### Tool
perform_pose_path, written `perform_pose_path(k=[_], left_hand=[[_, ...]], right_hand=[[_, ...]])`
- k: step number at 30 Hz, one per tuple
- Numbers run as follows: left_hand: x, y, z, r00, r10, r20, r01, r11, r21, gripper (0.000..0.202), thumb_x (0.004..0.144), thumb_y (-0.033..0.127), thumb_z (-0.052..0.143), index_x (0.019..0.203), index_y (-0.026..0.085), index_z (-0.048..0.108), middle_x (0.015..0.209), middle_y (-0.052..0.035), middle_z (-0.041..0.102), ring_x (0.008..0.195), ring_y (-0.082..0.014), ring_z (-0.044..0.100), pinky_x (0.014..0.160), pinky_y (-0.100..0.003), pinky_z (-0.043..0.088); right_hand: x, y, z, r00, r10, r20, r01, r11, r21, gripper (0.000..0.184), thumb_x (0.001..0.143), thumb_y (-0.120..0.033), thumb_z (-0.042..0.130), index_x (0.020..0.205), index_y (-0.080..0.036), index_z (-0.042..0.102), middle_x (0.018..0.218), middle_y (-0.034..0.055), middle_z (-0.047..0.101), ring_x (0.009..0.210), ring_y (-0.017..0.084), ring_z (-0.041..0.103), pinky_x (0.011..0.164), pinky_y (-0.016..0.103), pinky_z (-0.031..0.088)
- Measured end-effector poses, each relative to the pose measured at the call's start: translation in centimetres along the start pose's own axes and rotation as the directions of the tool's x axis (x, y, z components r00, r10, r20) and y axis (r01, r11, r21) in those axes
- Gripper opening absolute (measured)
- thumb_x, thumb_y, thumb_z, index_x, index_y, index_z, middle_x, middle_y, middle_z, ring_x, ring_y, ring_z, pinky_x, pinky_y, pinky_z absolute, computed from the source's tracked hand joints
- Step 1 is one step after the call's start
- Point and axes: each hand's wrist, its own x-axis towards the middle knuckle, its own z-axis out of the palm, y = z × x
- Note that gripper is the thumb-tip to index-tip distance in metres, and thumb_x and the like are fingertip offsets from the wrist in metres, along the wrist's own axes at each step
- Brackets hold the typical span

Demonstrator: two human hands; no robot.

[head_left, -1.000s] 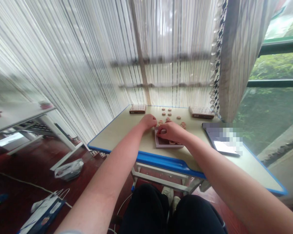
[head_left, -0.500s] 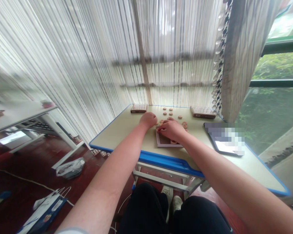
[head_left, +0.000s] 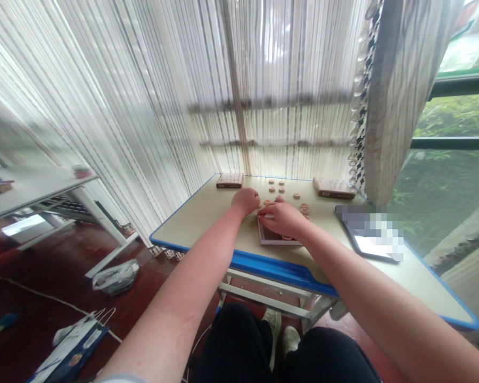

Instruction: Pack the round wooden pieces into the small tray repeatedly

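My left hand point(head_left: 245, 200) is curled closed just beyond the far left corner of a shallow open box point(head_left: 278, 243), its fingertips turned away from view. Over that box reaches my right hand point(head_left: 281, 217), fingers bent together near the left rim; whether a piece is between them cannot be seen. Round wooden game pieces, like Chinese chess pieces, lie around the hands: several stand at the back point(head_left: 271, 182), one sits apart point(head_left: 296, 196), and a cluster point(head_left: 304, 208) is right of my right hand. Inside the box a piece point(head_left: 287, 238) shows below my wrist.
A flat brown box point(head_left: 230, 181) rests at the table's back left, another point(head_left: 334, 188) at the back right. A tablet-like device point(head_left: 369, 234) lies on the right of the table point(head_left: 191, 218). Behind hangs a string curtain point(head_left: 279, 117); a plastic bag point(head_left: 115, 276) is on the floor.
The whole view has shifted slightly, so the table sits a little lower and further right. My right hand's fingers have shifted slightly at the box's left rim; my left hand stays closed.
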Motion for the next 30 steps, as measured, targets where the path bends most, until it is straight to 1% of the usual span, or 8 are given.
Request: perform_pose_path(k=[5,14,16,18,21,25,28,30], left_hand=[[0.1,-0.1,0.2,1.000,-0.018,0.014,0.018,1.000,-0.013,0.034,0.075,0.021,0.044,0.088,0.013,0.074,0.086,-0.0127,0.071,0.081,-0.0196,0.064,0.076,-0.029,0.047],[0.1,-0.2,0.3,0.999,-0.036,0.013,0.036,0.999,-0.013,0.034,0.075,0.022,0.043,0.085,0.012,0.074,0.085,-0.0134,0.071,0.081,-0.0202,0.064,0.077,-0.030,0.047],[0.2,-0.3,0.5,0.999,-0.041,0.011,0.041,0.999,-0.026,0.033,0.074,0.021,0.043,0.084,0.013,0.074,0.084,-0.0127,0.071,0.081,-0.0204,0.064,0.077,-0.030,0.047],[0.4,-0.5,0.8,0.999,-0.045,-0.006,0.044,0.998,-0.054,0.033,0.075,0.020,0.043,0.083,0.014,0.074,0.085,-0.0113,0.071,0.085,-0.0205,0.063,0.081,-0.030,0.047],[1.0,-0.8,1.4,0.997,-0.045,-0.066,0.036,0.991,-0.126,0.034,0.078,0.019,0.040,0.084,0.016,0.074,0.092,-0.0082,0.070,0.096,-0.0191,0.060,0.092,-0.030,0.042],[1.8,-1.3,2.6,0.994,-0.034,-0.101,0.005,0.962,-0.274,0.038,0.082,0.017,0.036,0.098,0.014,0.070,0.107,-0.0084,0.066,0.107,-0.0174,0.055,0.099,-0.029,0.037],[2.3,-1.6,3.6,0.999,-0.003,-0.044,-0.013,0.934,-0.356,0.040,0.083,0.016,0.036,0.110,0.012,0.065,0.118,-0.0091,0.062,0.112,-0.0165,0.053,0.099,-0.026,0.038],[2.5,-1.8,4.0,0.999,0.026,0.026,-0.014,0.926,-0.376,0.041,0.083,0.017,0.036,0.115,0.015,0.062,0.121,-0.0074,0.061,0.114,-0.0167,0.053,0.098,-0.027,0.039]], right_hand=[[-0.1,0.1,-0.2,0.998,-0.044,0.040,0.045,0.999,-0.022,0.030,0.077,-0.026,0.049,0.095,-0.030,0.073,0.099,-0.0012,0.071,0.097,0.022,0.055,0.089,0.031,0.039],[0.0,0.2,-0.2,0.997,-0.029,0.076,0.029,1.000,0.000,0.034,0.073,-0.022,0.051,0.100,-0.030,0.072,0.101,0.0000,0.070,0.098,0.022,0.054,0.090,0.031,0.039],[0.0,0.3,-0.2,0.997,-0.022,0.073,0.021,1.000,0.012,0.034,0.074,-0.021,0.052,0.099,-0.030,0.072,0.101,0.0006,0.069,0.098,0.022,0.055,0.089,0.031,0.040],[0.1,0.6,-0.3,1.000,-0.002,0.029,0.001,0.999,0.035,0.030,0.076,-0.023,0.051,0.097,-0.029,0.072,0.101,0.0014,0.069,0.099,0.022,0.055,0.088,0.032,0.040],[0.2,1.3,-0.5,0.992,0.078,-0.095,-0.071,0.995,0.072,0.028,0.077,-0.025,0.052,0.097,-0.026,0.072,0.103,0.0024,0.068,0.100,0.023,0.054,0.088,0.032,0.041],[0.4,3.0,-0.6,0.946,0.262,-0.191,-0.249,0.964,0.090,0.035,0.075,-0.020,0.050,0.103,-0.024,0.069,0.101,0.0029,0.069,0.100,0.024,0.052,0.085,0.034,0.043],[0.5,4.7,-0.1,0.899,0.380,-0.219,-0.365,0.925,0.104,0.035,0.074,-0.020,0.048,0.101,-0.022,0.070,0.099,0.0048,0.070,0.101,0.026,0.052,0.084,0.036,0.043],[0.5,6.1,0.3,0.849,0.458,-0.265,-0.438,0.889,0.135,0.033,0.075,-0.021,0.047,0.097,-0.021,0.071,0.098,0.0060,0.070,0.101,0.026,0.053,0.085,0.037,0.042]])
